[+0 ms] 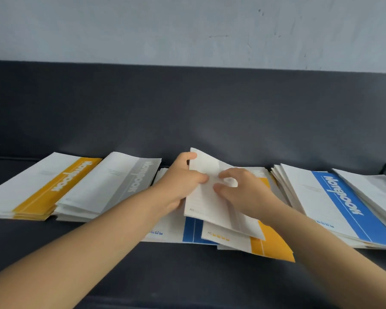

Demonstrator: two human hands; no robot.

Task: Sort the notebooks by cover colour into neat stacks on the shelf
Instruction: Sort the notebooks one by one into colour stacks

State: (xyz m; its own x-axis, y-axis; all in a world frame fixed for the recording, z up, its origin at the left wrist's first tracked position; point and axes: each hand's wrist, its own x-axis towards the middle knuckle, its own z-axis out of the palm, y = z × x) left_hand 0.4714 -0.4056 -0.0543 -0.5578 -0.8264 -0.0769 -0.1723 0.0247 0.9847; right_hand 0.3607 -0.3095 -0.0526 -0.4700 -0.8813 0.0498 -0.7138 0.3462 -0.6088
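- Over the mixed pile [230,239], the left hand [183,181] grips the lifted notebook [204,201] at its left edge, thumb on top near the far corner and fingers curled underneath.
- The right hand [241,190] has bent fingers closed down on the notebook's cover, apparently pinching it. The palm hides the cover's right side.
- The notebook is tilted, its far corner raised off the mixed pile and its near edge low against it. The part that shows is white, and I cannot tell the stripe colour.
- On the mixed pile, a blue-striped cover and a yellow-striped cover lie askew.
- Left of the mixed pile stands a grey stack [112,186], and beyond that a yellow stack [31,190].
- Right of the mixed pile stands a blue stack [334,201], with a pale stack [374,190] lapping over its far side.
- All of these rest on the dark shelf [187,277].
- To do this step well, I judge: lift the notebook fully clear so the covers below do not drag, uncover the stripe to read its colour, then lay it on the matching stack with edges squared.
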